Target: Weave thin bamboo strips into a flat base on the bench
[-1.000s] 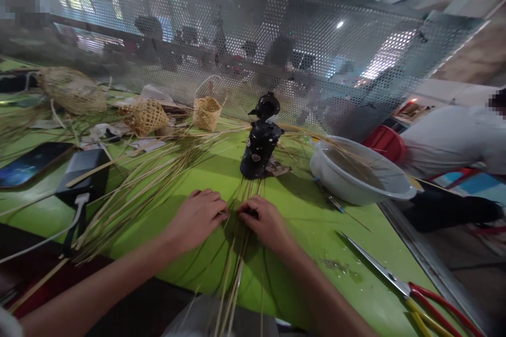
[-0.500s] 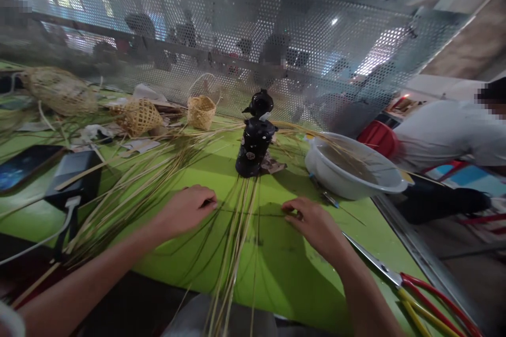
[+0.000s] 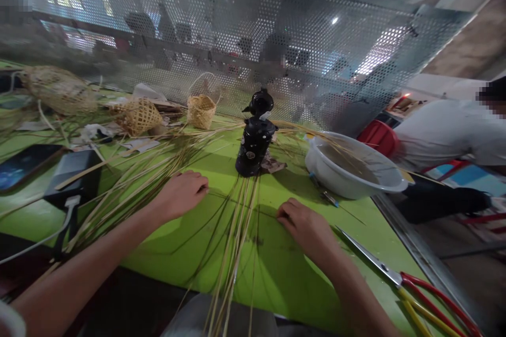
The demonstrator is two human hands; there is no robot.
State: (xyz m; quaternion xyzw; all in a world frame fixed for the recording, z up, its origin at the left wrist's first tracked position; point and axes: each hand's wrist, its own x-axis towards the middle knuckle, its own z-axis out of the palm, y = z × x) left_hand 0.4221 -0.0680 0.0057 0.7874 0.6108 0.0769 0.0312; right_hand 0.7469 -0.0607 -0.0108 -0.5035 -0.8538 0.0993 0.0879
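Note:
My left hand [image 3: 185,192] is closed near the table, its fingertips pinching one end of a thin bamboo strip [image 3: 242,203]. Opposite it, my right hand [image 3: 302,219] pinches the strip's other end. The strip lies crosswise, slanting down to the right, over a bunch of long bamboo strips [image 3: 237,231] that runs toward my lap; whether it passes over or under each one I cannot tell. A black bottle [image 3: 255,147] with its lid flipped up stands on the far ends of that bunch. Scissors [image 3: 389,273] with red and yellow handles lie beside my right forearm.
A white basin [image 3: 351,181] with water and strips stands right; a blue-tipped tool [image 3: 330,198] lies before it. Left are loose strips [image 3: 158,179], a power bank [image 3: 73,176] and a phone [image 3: 29,165]. A small woven basket [image 3: 201,111] stands behind. A person [image 3: 450,131] sits right.
My left hand has moved up and away to the left, and my right hand slightly left. The thin strip between them now slants instead of lying nearly level.

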